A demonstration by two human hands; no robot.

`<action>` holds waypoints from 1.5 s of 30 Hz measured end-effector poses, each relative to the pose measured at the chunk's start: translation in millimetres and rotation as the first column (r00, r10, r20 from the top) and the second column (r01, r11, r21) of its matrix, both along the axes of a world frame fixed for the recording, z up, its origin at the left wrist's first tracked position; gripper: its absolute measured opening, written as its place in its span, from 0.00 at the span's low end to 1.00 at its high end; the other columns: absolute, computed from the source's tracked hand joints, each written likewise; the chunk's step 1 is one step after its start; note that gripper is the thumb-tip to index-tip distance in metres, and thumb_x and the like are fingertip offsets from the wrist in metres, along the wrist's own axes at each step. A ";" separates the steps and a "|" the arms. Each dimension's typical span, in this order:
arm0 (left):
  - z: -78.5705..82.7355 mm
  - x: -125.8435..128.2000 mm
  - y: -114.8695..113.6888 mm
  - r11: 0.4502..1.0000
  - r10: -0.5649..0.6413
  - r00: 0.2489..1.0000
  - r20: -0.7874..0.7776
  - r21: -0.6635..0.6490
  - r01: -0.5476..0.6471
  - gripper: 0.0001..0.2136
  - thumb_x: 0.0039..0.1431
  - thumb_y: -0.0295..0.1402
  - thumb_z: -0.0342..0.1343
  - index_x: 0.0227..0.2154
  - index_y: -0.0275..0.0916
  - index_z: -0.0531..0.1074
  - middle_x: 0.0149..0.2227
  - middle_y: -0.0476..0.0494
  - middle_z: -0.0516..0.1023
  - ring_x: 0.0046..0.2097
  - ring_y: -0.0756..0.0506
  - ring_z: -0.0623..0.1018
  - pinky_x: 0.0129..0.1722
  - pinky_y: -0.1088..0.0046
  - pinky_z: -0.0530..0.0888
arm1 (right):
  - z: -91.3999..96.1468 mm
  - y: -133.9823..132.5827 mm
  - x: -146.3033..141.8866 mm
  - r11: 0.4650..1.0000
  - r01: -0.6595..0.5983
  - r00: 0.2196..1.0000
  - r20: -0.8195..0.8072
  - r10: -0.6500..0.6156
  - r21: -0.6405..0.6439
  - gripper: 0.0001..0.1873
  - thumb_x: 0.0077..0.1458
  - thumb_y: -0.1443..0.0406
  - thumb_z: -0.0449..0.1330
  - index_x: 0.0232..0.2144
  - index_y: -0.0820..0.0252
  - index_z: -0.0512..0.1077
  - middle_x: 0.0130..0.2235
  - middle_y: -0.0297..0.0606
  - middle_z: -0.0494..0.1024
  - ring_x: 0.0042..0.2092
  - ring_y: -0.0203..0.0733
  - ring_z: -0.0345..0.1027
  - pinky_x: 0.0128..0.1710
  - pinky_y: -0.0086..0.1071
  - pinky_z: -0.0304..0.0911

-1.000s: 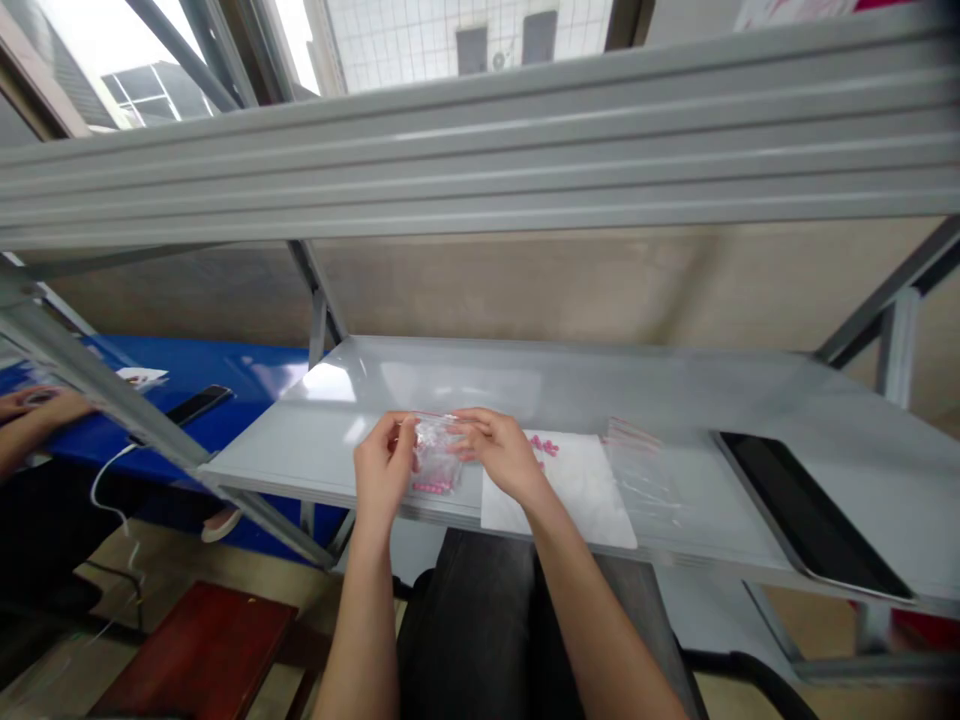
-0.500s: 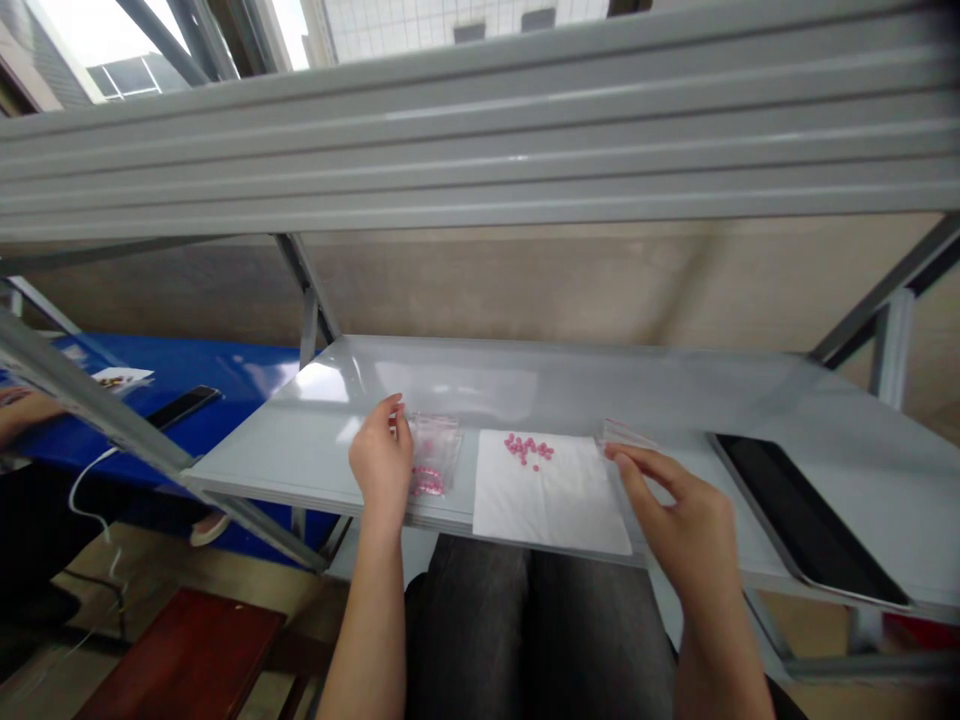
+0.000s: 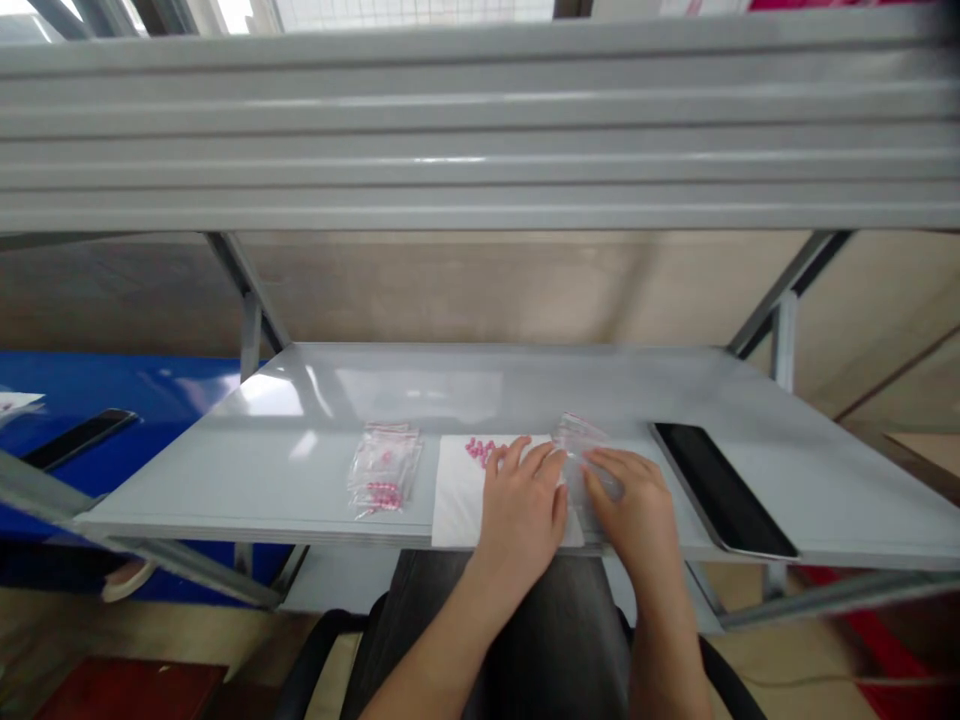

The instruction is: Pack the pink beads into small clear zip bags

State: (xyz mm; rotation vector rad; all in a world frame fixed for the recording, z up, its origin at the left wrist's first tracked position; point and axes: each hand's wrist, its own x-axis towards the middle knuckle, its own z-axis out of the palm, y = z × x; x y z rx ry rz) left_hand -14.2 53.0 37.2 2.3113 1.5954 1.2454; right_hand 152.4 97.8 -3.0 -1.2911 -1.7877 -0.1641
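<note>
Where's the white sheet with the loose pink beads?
In the head view, the white sheet lies near the middle, beneath the left hand, between the pink-bead bags and the right hand.

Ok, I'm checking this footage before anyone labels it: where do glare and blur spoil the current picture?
Head view, left: white glare patches on the glossy grey tabletop; head view, top: thin bright streaks along the ridged grey metal beam; head view, middle: the small round pink beads on the flat white sheet look soft; head view, lower right: the red shape is too smeared to identify.
</note>
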 end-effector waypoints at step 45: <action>5.4 -86.7 -58.5 0.928 0.150 0.678 0.719 -0.339 0.154 0.14 0.63 0.45 0.58 0.30 0.39 0.76 0.23 0.52 0.70 0.26 0.50 0.70 0.26 0.78 0.66 | 39.7 -66.1 -44.5 0.233 -0.903 0.400 -0.903 0.155 -0.360 0.18 0.50 0.53 0.72 0.28 0.61 0.76 0.21 0.34 0.79 0.21 0.31 0.65 0.21 0.24 0.56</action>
